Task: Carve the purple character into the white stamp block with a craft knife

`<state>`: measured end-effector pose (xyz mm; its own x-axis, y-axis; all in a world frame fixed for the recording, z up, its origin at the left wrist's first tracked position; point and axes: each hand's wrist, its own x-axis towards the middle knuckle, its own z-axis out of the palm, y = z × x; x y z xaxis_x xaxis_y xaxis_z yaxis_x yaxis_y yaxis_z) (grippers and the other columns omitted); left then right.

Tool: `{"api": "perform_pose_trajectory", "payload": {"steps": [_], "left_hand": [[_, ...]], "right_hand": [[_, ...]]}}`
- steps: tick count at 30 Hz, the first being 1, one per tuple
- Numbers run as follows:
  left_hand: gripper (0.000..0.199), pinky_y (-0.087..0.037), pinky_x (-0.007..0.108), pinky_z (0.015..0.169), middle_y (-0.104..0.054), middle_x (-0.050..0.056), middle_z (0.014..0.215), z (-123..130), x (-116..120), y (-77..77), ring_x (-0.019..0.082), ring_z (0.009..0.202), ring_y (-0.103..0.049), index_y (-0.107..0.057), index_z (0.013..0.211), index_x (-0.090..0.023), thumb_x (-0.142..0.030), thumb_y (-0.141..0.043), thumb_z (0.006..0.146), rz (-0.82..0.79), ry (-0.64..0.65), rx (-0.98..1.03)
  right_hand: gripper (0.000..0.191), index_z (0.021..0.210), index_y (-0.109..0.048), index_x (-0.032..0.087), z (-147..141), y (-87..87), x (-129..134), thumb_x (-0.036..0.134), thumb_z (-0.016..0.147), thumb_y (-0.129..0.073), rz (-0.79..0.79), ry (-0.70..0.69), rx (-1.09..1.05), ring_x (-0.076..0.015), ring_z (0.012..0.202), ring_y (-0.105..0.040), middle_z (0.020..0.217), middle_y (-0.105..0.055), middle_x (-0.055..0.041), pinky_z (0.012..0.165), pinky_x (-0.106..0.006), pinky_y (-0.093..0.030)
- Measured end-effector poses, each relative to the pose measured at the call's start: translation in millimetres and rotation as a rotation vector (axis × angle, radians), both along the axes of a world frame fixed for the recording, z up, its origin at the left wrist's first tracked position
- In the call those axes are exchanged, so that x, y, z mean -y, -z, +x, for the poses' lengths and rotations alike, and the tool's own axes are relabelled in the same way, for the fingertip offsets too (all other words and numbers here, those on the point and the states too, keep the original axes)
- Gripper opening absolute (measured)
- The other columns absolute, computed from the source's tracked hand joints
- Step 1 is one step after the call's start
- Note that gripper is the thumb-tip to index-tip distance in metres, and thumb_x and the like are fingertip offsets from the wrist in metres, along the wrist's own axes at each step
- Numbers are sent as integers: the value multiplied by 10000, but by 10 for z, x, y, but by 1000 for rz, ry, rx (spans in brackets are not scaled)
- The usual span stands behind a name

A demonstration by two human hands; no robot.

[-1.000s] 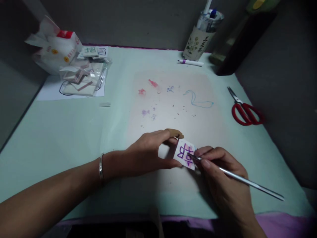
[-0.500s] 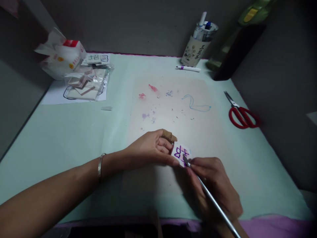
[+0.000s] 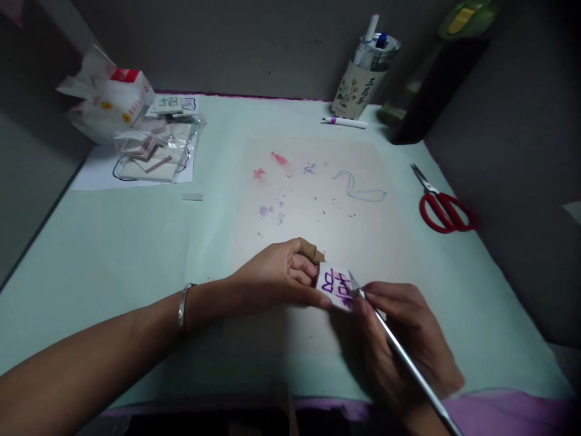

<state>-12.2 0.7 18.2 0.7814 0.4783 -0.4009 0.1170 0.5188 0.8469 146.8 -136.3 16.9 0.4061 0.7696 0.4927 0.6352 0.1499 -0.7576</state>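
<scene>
A small white square block with purple characters on its face is pinched in my left hand, above the pale sheet. Brown tape wraps one finger of that hand. My right hand is closed round a silver craft knife. The knife's pointed blade lies at the right edge of the block; whether it touches is too small to tell. The sheet beneath carries red, purple and blue marks and small dark crumbs.
Red-handled scissors lie at the right. A purple marker rests before a pen cup, beside a tall bottle. Bagged blocks and a white plastic bag sit at the back left. A white sliver lies left of the sheet.
My right hand and the knife have moved slightly right, from over the characters to the block's right edge. The block is turned a little, still in my left hand.
</scene>
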Motion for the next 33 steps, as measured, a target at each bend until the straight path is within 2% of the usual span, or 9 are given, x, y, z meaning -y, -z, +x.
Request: {"api": "perform_pose_trajectory", "payload": {"steps": [3, 5, 8, 12, 15, 18, 21, 25, 33], "left_hand": [[631, -598, 295, 709, -699, 34, 936, 2, 1, 18, 166, 800, -719, -593, 1155, -178, -139, -858, 584, 57, -22, 53], [646, -585, 271, 683, -705, 54, 989, -19, -16, 30, 170, 821, -720, -601, 1271, -180, -154, -793, 655, 157, 20, 65], [658, -574, 266, 686, -718, 74, 1110, -76, -35, 42, 176, 877, -715, -601, 1410, -227, -141, -664, 761, 459, 140, 8], [708, -588, 371, 956, -651, 99, 1324, -139, -5, 51, 229, 1113, -676, -551, 1494, -269, -84, -591, 812, 957, 141, -68], [777, -531, 438, 1100, -588, 149, 1441, -146, 30, 49, 296, 1314, -589, -444, 1557, -211, -115, -703, 831, 1114, 104, -85], [874, -481, 513, 1138, -595, 165, 1440, -128, 45, 70, 340, 1354, -547, -395, 1563, -191, -250, -863, 826, 1263, 97, -126], [899, -493, 527, 1088, -631, 167, 1390, -101, 40, 135, 347, 1295, -580, -388, 1544, -173, -364, -895, 827, 1334, 53, -146], [737, -499, 476, 1060, -687, 134, 1308, -75, 23, 219, 316, 1256, -610, -411, 1514, -169, -257, -814, 903, 1337, -5, -151], [647, -501, 478, 1060, -712, 125, 1309, -79, 12, 238, 317, 1267, -620, -452, 1483, -182, -291, -788, 941, 1340, -12, -125]], "right_hand": [[132, 882, -750, 257, 144, -34, -33, 127, 882, -774, -62, -30, -256, -178, 776, -691, 852, -737, -19, 629, -293, -534], [97, 851, -777, 258, 257, -34, -41, 176, 841, -829, -135, -44, -400, -170, 734, -687, 820, -738, -13, 602, -273, -540], [99, 881, -801, 265, 367, -6, -30, 232, 815, -866, -229, -96, -521, -180, 771, -708, 866, -752, -23, 638, -279, -570], [46, 900, -794, 272, 361, 16, -14, 302, 881, -824, -293, -107, -500, -168, 777, -695, 901, -756, -20, 636, -261, -557], [94, 896, -789, 265, 312, -4, -27, 357, 917, -785, -327, -40, -416, -147, 679, -657, 862, -761, -15, 562, -244, -515], [102, 886, -781, 259, 271, -40, -66, 357, 893, -803, -350, -15, -392, -160, 674, -669, 841, -767, -16, 572, -257, -524], [124, 859, -760, 254, 256, -68, -123, 363, 886, -811, -366, -21, -397, -159, 674, -661, 825, -759, -14, 566, -253, -508], [170, 855, -739, 251, 269, -91, -199, 398, 941, -752, -386, -54, -382, -144, 641, -614, 785, -727, -6, 554, -249, -474], [207, 822, -685, 241, 280, -72, -258, 371, 982, -684, -395, -65, -339, -133, 605, -573, 746, -684, 4, 520, -237, -445]]}}
